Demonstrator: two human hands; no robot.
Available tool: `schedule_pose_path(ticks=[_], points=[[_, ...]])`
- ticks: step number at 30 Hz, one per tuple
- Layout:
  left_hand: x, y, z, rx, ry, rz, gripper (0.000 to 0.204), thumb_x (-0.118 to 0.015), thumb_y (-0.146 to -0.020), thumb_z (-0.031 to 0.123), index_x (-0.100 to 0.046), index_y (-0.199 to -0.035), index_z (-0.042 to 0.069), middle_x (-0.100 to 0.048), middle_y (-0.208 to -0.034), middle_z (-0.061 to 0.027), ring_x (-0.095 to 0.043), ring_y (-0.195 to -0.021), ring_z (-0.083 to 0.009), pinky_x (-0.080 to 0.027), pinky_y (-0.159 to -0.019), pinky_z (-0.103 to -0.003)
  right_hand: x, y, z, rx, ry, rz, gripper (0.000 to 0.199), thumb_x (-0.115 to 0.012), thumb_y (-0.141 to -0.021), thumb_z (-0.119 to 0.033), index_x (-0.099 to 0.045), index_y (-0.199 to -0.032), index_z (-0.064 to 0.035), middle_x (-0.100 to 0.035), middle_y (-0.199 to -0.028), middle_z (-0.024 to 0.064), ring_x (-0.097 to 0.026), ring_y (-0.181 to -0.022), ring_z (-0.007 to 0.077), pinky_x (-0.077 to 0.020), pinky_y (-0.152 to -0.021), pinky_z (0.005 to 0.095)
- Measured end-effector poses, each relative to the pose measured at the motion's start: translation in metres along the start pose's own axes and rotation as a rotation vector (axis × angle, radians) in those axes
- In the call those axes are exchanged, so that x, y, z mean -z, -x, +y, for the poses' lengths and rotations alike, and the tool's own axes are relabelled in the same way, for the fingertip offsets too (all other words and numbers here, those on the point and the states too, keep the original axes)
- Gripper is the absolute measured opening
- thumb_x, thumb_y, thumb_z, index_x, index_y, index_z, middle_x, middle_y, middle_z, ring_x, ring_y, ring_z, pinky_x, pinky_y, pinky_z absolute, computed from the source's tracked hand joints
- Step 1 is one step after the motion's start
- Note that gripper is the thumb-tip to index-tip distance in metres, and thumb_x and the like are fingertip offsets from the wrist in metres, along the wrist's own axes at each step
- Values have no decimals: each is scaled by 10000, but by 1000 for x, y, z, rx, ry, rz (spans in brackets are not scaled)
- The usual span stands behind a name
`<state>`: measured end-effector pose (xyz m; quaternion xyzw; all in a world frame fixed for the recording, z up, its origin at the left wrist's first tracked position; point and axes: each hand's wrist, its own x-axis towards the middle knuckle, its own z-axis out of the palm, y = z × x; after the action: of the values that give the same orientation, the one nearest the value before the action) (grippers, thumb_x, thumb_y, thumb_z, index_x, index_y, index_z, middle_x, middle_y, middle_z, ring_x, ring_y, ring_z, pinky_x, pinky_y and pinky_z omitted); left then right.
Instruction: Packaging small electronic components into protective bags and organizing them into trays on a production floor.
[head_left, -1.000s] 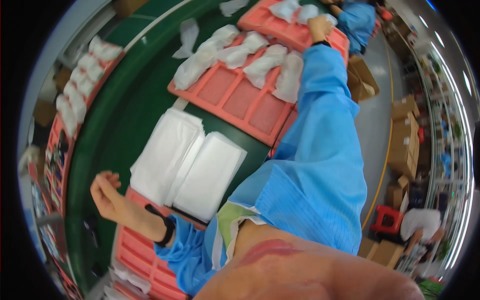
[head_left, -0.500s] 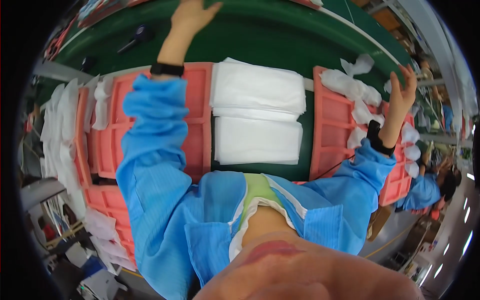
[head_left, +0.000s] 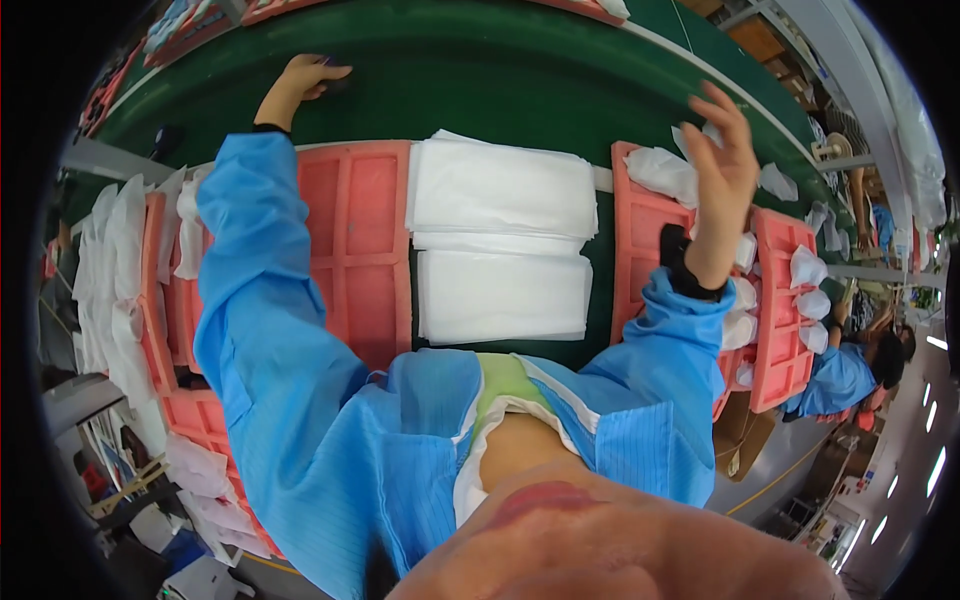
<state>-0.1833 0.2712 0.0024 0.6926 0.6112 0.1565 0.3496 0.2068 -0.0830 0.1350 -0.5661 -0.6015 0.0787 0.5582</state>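
My left hand reaches out over the far left of the green conveyor belt. Its fingers are curled round a dark, round-ended object, mostly hidden by the hand. My right hand is raised above the right-hand pink tray, open, fingers apart and nothing in it. Between my arms lie two stacks of flat white sheets or pouches, a far stack and a near stack. White wrapped bundles rest in the right tray, close to my right hand.
A pink divided tray stands left of the stacks, partly under my left arm. White wrapped pieces hang over trays at far left. Another pink tray with white bundles is at far right. A co-worker in blue sits beyond it.
My left hand has moved left and closed on the dark object that lay on the belt. My right hand has moved left, over the right tray.
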Motion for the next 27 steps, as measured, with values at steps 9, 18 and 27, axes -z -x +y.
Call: schedule_pose_path(ticks=[9,18,27], points=[[-106,179,179,-844,201,-20,608,-813,-711,276,-588,-1207,4,-637,-921,-76,-608,-729,-115,-467,-589,-229,-99,10,6,26,257,-223,694,-830,-645,-161,-536,-1263,-47,-524,-1280,120,-586,-1077,252,-529,-733,298],[-184,238,182,-720,49,68,463,-778,-693,282,-611,-1052,41,-587,-874,-146,-634,-764,-313,-510,-640,-363,-37,6,51,-137,116,-47,630,-841,-606,-145,-575,-1166,-36,-534,-1177,133,-585,-1012,237,-528,-757,310],[-214,238,164,-833,-307,-19,217,-698,-779,225,-623,-869,43,-598,-799,-95,-628,-691,-300,-484,-552,-388,-8,5,7,-293,-358,-67,596,-775,-564,-72,-555,-1113,3,-588,-1002,27,-537,-930,110,-430,-850,246]])
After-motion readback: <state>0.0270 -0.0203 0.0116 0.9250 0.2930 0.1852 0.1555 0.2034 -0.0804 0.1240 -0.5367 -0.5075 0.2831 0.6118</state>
